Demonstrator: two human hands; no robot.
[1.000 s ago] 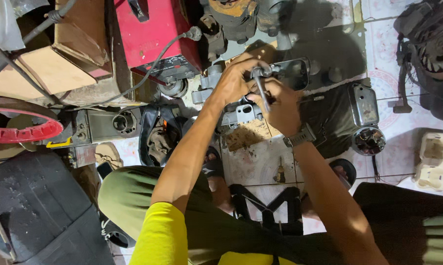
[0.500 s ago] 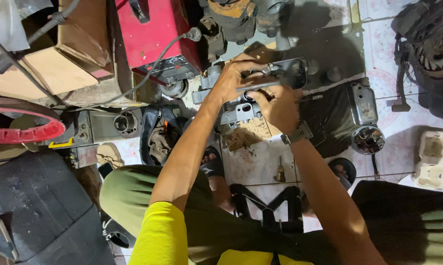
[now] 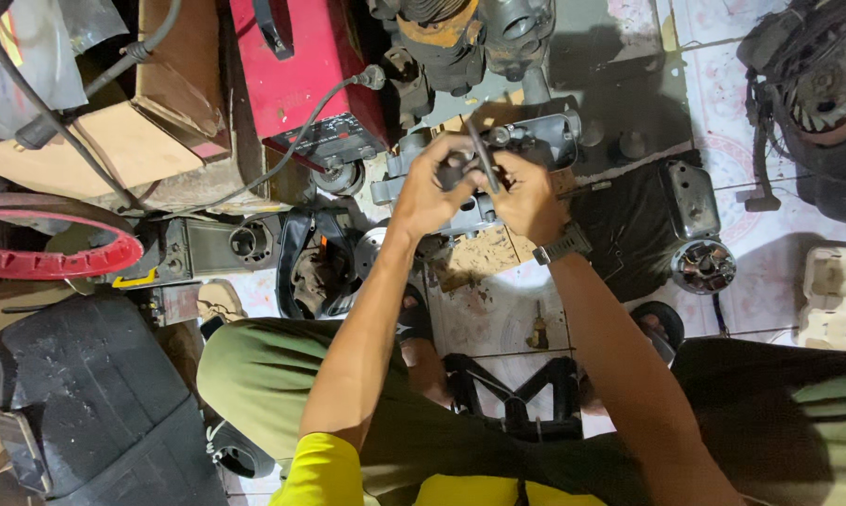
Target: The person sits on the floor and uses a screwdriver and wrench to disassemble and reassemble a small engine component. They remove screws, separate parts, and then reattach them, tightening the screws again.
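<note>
I see both hands over the grey casing — left hand gripping it, right hand fingers pinching a thin rod.

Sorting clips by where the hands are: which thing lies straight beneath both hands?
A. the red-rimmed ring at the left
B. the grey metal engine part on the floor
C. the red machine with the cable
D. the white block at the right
B: the left hand and right hand meet over the grey metal engine part, gripping a thin dark tool between them.
</note>
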